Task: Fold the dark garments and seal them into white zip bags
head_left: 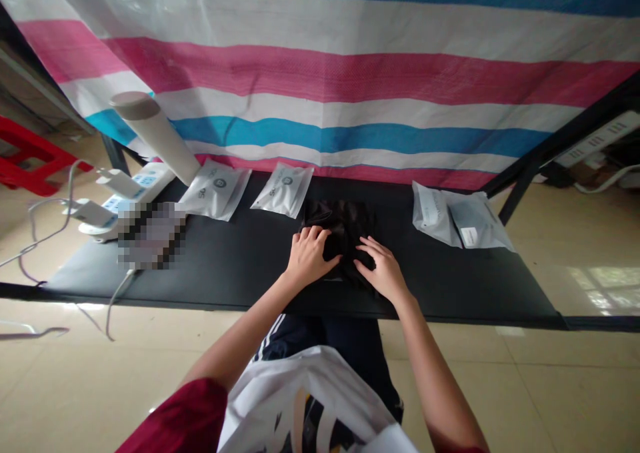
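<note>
A dark, shiny piece of folded cloth (345, 216) lies on the black tabletop in front of me; its exact kind is hard to tell. My left hand (313, 256) rests on its left side, fingers bent a little over the fabric and thumb held apart. On the right side lies my right hand (383, 269), with fingers stretched out and thumb spread. Both hands press on the cloth without a visible grip. Just behind it, to the left, is a frosted plastic pouch (283, 189) with printed lettering.
Another printed pouch (216, 189) lies farther left, beside a leaning white bottle (155, 136). A power strip (133, 196) with chargers and a blurred phone (150, 235) occupy the left end. Two overlapping pouches (435, 214) sit at right. A striped sheet (320, 73) hangs behind the table.
</note>
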The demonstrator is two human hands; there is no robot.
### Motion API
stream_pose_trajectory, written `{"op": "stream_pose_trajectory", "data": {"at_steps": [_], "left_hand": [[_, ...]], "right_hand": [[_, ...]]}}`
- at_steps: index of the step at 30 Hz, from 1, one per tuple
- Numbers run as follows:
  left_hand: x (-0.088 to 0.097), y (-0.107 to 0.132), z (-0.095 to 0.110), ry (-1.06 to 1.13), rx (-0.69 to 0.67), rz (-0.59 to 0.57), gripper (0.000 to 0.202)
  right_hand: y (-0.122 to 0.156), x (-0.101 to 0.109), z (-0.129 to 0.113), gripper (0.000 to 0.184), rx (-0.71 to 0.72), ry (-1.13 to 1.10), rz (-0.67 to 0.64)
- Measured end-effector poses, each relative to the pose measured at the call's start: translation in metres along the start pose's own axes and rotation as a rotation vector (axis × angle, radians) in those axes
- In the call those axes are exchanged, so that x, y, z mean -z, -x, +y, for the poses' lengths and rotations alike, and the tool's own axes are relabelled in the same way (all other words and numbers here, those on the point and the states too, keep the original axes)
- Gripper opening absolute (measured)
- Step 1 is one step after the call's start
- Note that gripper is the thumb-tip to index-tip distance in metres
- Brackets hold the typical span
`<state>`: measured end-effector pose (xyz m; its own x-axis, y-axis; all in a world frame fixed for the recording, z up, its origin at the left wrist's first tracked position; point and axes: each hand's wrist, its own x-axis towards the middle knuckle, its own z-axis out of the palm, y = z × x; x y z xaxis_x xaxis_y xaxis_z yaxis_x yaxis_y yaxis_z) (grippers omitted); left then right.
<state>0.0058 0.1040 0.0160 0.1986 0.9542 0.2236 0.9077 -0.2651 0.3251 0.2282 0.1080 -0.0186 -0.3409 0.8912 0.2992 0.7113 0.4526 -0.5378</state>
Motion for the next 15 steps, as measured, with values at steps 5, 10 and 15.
{"op": "stream_pose_trajectory", "data": {"at_steps": [5, 10, 15], "left_hand": [[-0.004, 0.013, 0.002, 0.120, -0.084, 0.001, 0.018], [-0.001, 0.029, -0.021, 0.615, 0.165, 0.375, 0.018], [0.018, 0.070, -0.075, 1.007, 0.838, 1.061, 0.015]], "right_hand": [[0.017, 0.002, -0.004, 0.030, 0.012, 0.034, 0.028], [0.023, 0.002, -0.007, 0.029, 0.008, 0.029, 0.062], [0.023, 0.003, -0.009, 0.027, 0.001, 0.023, 0.079]]}}
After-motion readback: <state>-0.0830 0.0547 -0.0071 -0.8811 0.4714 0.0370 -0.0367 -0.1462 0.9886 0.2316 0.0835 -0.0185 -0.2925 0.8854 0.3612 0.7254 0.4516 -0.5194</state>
